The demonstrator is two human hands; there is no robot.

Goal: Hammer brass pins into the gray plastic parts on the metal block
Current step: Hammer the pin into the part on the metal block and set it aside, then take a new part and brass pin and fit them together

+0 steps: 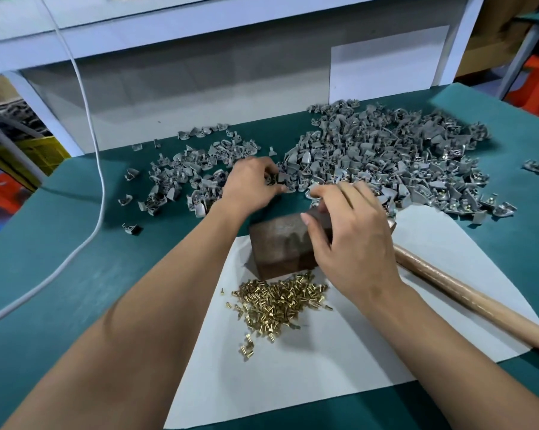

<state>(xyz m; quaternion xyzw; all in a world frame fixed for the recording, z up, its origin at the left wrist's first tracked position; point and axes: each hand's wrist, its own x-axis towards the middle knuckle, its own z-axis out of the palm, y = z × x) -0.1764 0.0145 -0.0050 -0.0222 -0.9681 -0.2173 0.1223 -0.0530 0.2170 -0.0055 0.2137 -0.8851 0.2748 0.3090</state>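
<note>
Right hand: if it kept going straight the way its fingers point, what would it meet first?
Probably the large pile of gray plastic parts just beyond the right hand, past the brown metal block; depth is unclear.

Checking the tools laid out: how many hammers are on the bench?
1. The hammer lies on the white sheet right of the metal block, its handle running toward the near right; the right hand hides its head. None other shows.
</note>
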